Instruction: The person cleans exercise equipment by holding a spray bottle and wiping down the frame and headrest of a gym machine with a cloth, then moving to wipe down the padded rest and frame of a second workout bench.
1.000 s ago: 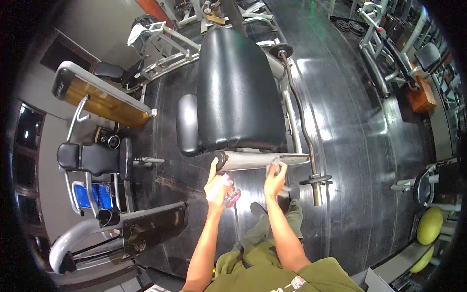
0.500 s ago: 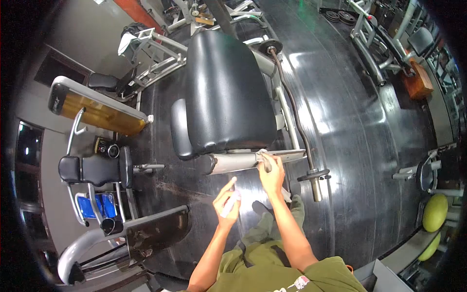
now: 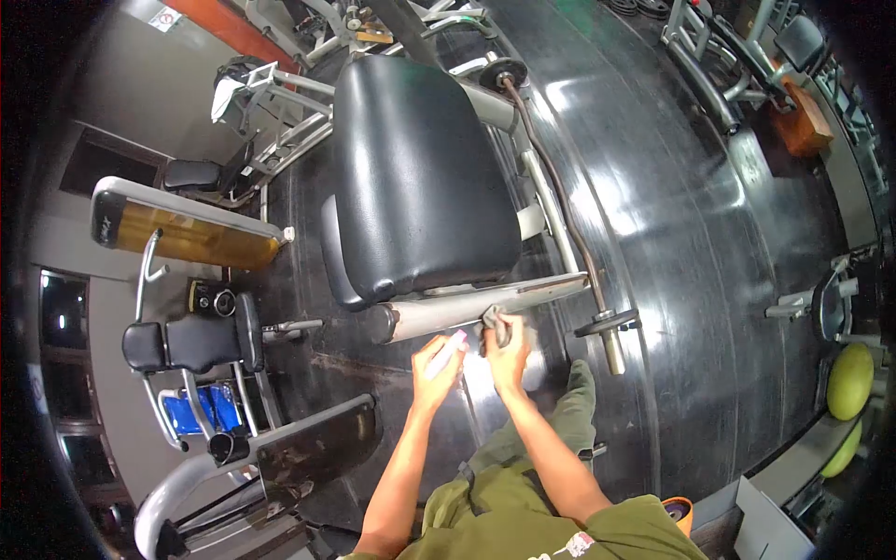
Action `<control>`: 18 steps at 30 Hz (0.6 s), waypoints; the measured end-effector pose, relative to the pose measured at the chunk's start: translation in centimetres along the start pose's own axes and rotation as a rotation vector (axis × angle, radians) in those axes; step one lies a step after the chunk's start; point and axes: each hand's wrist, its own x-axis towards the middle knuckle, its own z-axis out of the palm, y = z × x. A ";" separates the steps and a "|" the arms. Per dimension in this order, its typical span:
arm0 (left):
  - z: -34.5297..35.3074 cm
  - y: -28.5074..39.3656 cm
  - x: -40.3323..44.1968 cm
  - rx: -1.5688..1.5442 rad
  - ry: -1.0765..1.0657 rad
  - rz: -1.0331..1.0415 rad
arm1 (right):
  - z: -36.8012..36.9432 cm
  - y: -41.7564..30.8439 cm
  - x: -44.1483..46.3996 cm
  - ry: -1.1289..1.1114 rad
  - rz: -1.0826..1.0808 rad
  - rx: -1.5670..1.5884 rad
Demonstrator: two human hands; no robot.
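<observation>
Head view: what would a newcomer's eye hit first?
Probably the big black pad, upper centre, with a wavy bar carrying plates along its right side. Next, the hands just below the pale metal beam: left hand on a pink-and-white object, right hand on a grey cloth. Then the yellow-green ball at the far right.

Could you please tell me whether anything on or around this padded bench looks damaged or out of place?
Yes, the pale metal beam below the black pad looks worn: brownish marks, possibly rust or chipped paint, show beside its dark end cap. The floor also has pale scuffs left of the beam.
</observation>
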 end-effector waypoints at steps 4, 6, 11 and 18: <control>-1.0 0.1 0.3 0.128 -0.086 0.017 | 1.4 5.2 0.6 0.110 0.330 0.161; -0.9 0.2 -0.1 0.119 -0.086 -0.010 | 1.8 9.3 1.6 0.204 0.511 0.532; -0.5 -1.0 -1.0 0.016 -0.084 -0.110 | 1.5 8.6 2.9 0.176 0.740 0.491; -0.6 -2.9 -1.9 -0.110 -0.017 -0.176 | 1.4 4.2 2.0 -0.094 0.976 0.935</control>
